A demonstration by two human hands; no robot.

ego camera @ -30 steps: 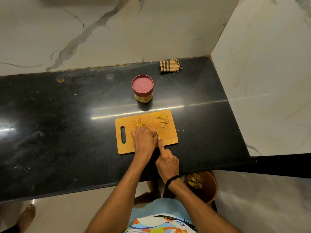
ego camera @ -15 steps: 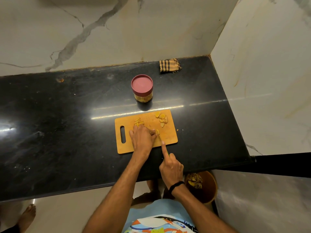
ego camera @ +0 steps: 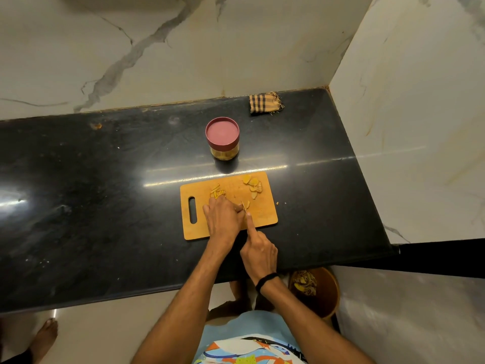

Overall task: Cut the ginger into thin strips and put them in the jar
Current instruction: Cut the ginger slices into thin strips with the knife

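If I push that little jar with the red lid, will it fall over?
Probably not: the short clear jar with a dark red lid stands upright and looks wide for its height, so it would likely slide on the glossy black stone counter. The yellowish filling should add some weight. Glass or plastic, I cannot tell.

My feed shows a black stone counter, polished to a glare — the board is matt, smooth wood. Clear jar, dull plastic lid; the cloth is coarse weave, frayed.
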